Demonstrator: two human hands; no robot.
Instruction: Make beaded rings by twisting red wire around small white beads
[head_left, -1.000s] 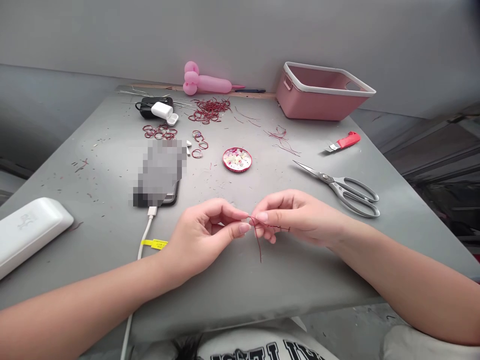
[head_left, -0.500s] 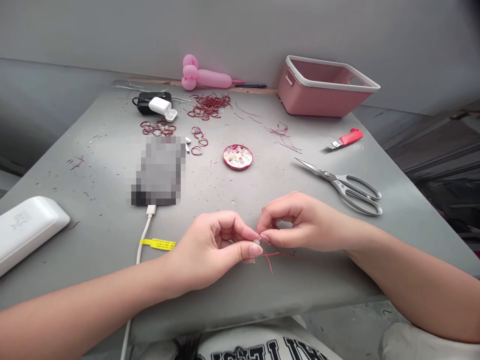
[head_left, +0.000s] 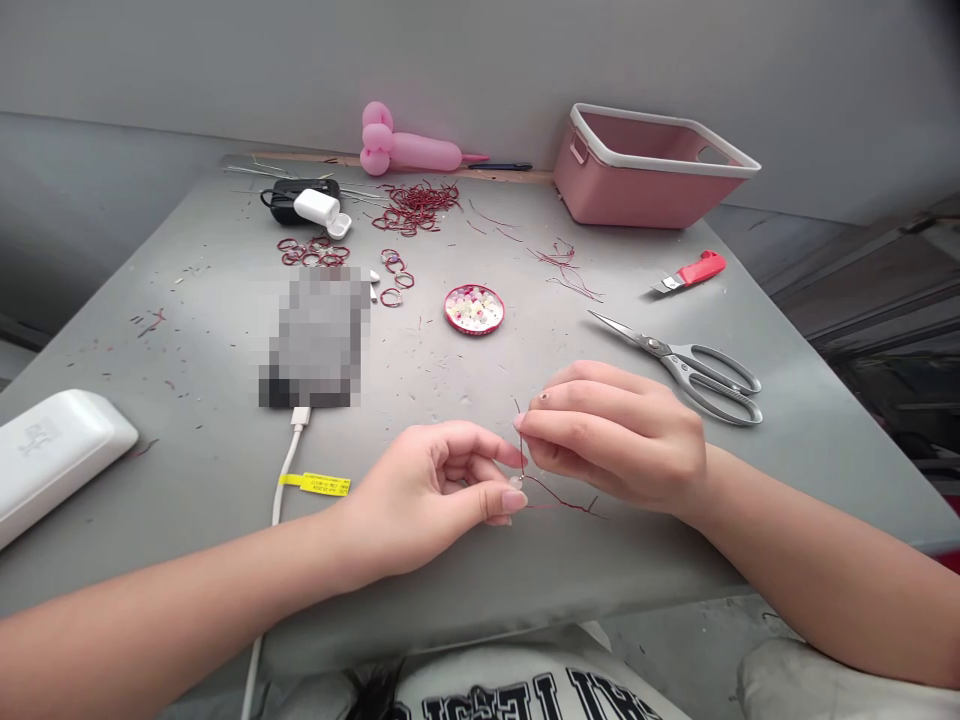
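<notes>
Near the front of the table, my left hand (head_left: 450,485) pinches a small pale bead (head_left: 516,483) between thumb and fingers. A thin dark red cord (head_left: 559,493) runs from the bead, one end trailing right over the table. Another length stands upright, and my right hand (head_left: 619,430) grips it between thumb and fingertips just above the bead. Beyond the hands sits a round red-rimmed lid (head_left: 475,331) with pale and pink beads (head_left: 474,308) in it. Part of the held piece is hidden by my left fingers.
Scissors (head_left: 675,365) and a red-handled utility knife (head_left: 690,272) lie right. A pink bin (head_left: 637,190) stands at the back. Red cord rings (head_left: 311,252), a cord pile (head_left: 420,208), a blurred dark device (head_left: 315,335) with a white cable (head_left: 279,500), and a white case (head_left: 67,455) are left.
My right hand has lifted slightly up and right, drawing one cord end upright from the bead. My left hand keeps its pinch in nearly the same place.
</notes>
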